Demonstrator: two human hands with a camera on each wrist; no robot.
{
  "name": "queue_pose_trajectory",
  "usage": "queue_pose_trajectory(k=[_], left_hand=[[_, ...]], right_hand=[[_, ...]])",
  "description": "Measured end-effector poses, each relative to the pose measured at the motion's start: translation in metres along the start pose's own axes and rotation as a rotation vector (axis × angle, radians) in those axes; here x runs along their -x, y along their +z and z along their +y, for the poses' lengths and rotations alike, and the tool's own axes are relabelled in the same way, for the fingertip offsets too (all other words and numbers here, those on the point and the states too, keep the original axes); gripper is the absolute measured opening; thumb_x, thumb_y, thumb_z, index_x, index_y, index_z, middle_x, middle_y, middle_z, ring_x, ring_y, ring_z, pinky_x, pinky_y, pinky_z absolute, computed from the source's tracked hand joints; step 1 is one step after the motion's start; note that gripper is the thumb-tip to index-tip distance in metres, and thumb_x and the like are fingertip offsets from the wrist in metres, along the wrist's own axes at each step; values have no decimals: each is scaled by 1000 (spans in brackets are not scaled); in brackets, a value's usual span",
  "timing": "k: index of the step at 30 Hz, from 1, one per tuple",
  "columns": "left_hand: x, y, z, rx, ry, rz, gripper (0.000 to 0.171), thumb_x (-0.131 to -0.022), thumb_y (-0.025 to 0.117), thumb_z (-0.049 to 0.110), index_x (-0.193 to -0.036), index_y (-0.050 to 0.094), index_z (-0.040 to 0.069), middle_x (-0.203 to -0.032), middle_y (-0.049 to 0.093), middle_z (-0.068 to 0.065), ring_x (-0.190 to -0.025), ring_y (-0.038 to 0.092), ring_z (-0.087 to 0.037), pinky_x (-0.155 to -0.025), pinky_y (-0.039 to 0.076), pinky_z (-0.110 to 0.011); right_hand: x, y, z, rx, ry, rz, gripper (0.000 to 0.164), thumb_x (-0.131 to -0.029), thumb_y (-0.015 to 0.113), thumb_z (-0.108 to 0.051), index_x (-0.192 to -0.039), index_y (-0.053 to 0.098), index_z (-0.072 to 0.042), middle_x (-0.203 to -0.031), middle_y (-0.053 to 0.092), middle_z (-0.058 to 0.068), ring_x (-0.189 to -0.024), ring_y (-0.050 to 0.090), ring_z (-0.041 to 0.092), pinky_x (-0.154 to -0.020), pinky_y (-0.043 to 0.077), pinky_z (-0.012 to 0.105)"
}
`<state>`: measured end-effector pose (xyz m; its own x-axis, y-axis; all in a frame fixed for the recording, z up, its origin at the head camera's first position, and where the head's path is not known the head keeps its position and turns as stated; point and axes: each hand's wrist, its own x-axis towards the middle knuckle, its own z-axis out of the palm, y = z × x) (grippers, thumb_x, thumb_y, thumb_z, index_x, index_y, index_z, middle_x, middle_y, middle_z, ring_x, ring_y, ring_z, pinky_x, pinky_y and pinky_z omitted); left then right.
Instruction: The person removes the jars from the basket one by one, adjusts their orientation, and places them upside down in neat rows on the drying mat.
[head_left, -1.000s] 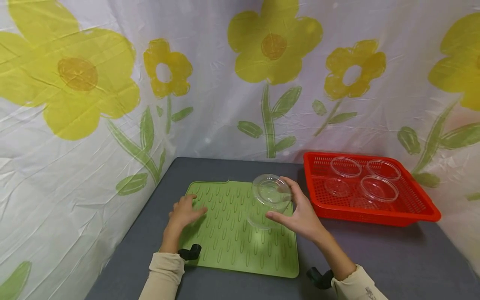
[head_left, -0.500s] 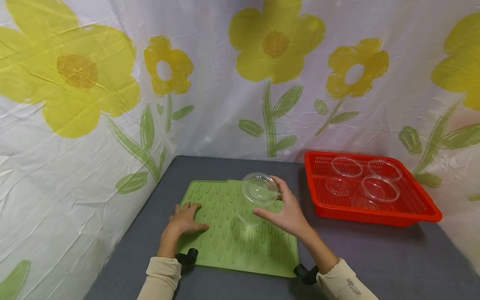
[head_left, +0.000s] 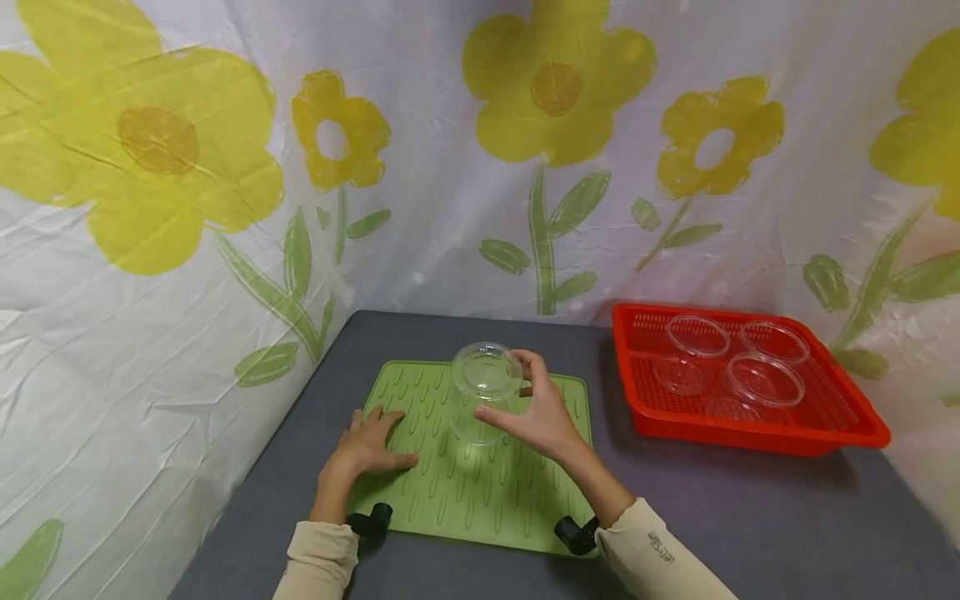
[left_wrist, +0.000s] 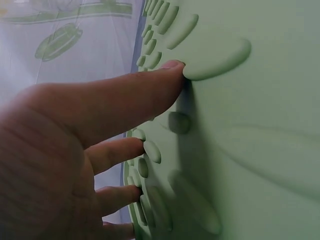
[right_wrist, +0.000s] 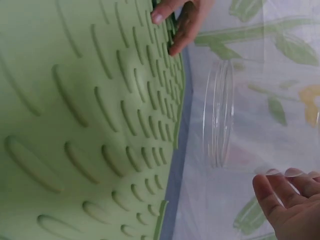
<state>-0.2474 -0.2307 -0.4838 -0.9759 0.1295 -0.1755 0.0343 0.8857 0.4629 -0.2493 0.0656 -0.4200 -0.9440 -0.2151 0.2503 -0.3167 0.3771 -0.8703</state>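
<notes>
My right hand [head_left: 542,421] holds a clear plastic container [head_left: 486,385] over the green ridged mat [head_left: 468,504], gripping its side between thumb and fingers. In the right wrist view the ringed rim of the container [right_wrist: 220,115] faces the mat, so it is upside down, and a gap shows between rim and mat. My left hand [head_left: 366,446] rests on the left part of the mat with fingers spread. Up close in the left wrist view, the thumb [left_wrist: 135,100] and fingertips touch the mat's raised ridges.
A red perforated basket [head_left: 757,432] stands at the back right of the dark grey table [head_left: 720,517], with 3 similar clear containers [head_left: 765,382] inside. Behind and to the left hangs a white curtain [head_left: 420,208] printed with yellow flowers.
My right hand has carried the clear container leftward across the mat. The left hand has shifted slightly toward me, its fingers now settled on the mat.
</notes>
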Motion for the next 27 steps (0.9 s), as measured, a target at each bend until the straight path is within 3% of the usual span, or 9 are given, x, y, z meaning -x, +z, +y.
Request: queue_pose_trajectory(k=[6,17,27], left_hand=[[2,1,-2,7,18,16,89,-83,80,46,-154,43,7,-163,22,-34,-149,7,-64,-112,19,-81],[3,2,-5,59,-12,36,93,-81,84,44,-154,41,8,-163,4,-41,-151,4,-60,-112,23,-79],[2,2,-9,115,4,59,105,-76,89,40,-155,32,1,-163,20,-35,-151,5,-60,-116,20,-76]], right_hand=[[-12,7,3,29,-14,11,99,-78,90,-36,-155,33,-13,-150,48,11,-125,56,31,-99,50,51],[-31,20,6,53,-49,3,97,-78,90,-36,-155,36,-11,-150,44,13,-128,51,29,-102,51,51],[-42,35,1,60,-18,-21,98,-80,87,-40,-158,34,-13,-153,43,13,-130,51,31,-103,50,50]])
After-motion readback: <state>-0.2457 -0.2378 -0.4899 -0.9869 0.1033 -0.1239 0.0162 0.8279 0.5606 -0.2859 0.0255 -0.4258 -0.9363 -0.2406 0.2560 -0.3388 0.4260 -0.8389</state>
